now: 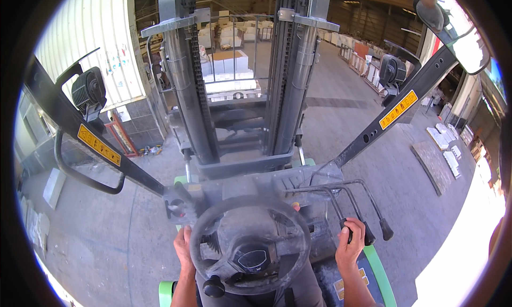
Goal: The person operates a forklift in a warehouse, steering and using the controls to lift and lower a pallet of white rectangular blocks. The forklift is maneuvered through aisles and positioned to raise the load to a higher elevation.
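I am seated behind the dusty black steering wheel (250, 201) of a forklift. At the wheel's left rim, my left hand (183, 249) is closed, thumb up; some of its fingers are hidden. My right hand (350, 242) curls round the black knob of a control lever (335, 201), its fingers bent over the top. Just right of that hand hangs the knob of a second lever (369, 234), close against the fingers. A third lever (386, 229) stands apart farther right. A round spinner knob (214, 286) sits low on the wheel's left side.
Ahead rises the mast (181, 77) with its chains and load backrest. Beyond it are white stacked boxes (229, 67). Pallets and crates (358, 61) line the warehouse's right side. A slab (426, 165) lies on the right floor. A white corrugated wall (106, 40) stands left.
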